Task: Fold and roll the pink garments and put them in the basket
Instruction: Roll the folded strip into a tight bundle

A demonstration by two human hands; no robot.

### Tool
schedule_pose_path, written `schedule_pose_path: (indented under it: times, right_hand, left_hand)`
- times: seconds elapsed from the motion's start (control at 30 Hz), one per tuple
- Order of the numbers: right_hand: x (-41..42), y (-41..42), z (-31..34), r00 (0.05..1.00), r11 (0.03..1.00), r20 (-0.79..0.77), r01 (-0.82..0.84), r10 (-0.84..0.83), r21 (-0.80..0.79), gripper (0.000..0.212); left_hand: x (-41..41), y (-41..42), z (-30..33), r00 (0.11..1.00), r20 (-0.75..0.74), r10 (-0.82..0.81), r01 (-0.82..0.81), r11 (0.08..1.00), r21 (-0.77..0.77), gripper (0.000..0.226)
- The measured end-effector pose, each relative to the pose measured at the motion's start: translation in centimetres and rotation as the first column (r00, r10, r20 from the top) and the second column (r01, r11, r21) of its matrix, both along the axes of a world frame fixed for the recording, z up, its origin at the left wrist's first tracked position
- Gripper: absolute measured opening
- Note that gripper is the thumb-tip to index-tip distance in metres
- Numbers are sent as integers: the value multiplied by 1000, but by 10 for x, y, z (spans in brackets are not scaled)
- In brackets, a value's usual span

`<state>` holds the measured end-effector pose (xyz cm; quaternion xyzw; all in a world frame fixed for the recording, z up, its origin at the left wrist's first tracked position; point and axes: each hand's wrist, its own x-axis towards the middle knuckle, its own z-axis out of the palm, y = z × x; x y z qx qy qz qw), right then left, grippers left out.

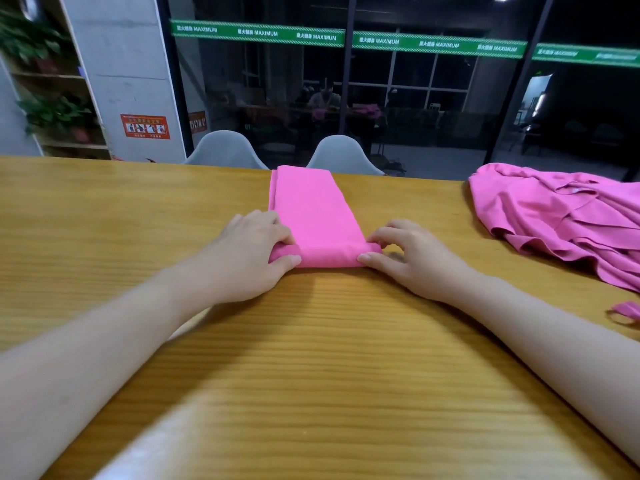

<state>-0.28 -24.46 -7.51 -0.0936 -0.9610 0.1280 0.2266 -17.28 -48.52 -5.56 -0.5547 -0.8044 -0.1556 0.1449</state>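
Observation:
A pink garment (pixel 311 209) lies folded into a long narrow strip down the middle of the wooden table (pixel 311 341), running away from me to the far edge. Its near end is rolled into a short tube. My left hand (pixel 252 251) grips the left end of that roll, thumb in front and fingers curled over the top. My right hand (pixel 401 254) pinches the right end in the same way. No basket is in view.
A heap of loose pink garments (pixel 568 216) lies at the table's right, with a small pink loop (pixel 627 311) near the right edge. Two grey chairs (pixel 225 150) (pixel 343 154) stand behind the far edge, in front of dark glass.

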Motion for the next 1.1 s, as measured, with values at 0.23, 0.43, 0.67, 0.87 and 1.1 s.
schedule_pose_path:
  times: [0.23, 0.43, 0.67, 0.87, 1.1]
  right_hand:
    - [-4, -5, 4, 991, 994, 137, 25, -9, -109, 63]
    - [4, -8, -2, 999, 998, 0, -38, 38, -55, 45]
    - [8, -13, 7, 995, 922, -38, -69, 91, 381, 47]
    - [3, -12, 4, 999, 964, 10, -49, 48, 260, 52]
    - [-20, -8, -4, 990, 993, 139, 33, -17, -113, 41]
  left_hand:
    - [-1, 5, 2, 986, 164, 40, -27, 996, -84, 34]
    - [0, 7, 0, 967, 251, 45, -26, 997, -78, 43]
    - [-4, 5, -1, 942, 334, -2, 6, 1000, -9, 30]
    - [-3, -8, 5, 992, 91, -86, 72, 986, 149, 14]
    - [-6, -2, 0, 995, 103, 10, -11, 1000, 11, 53]
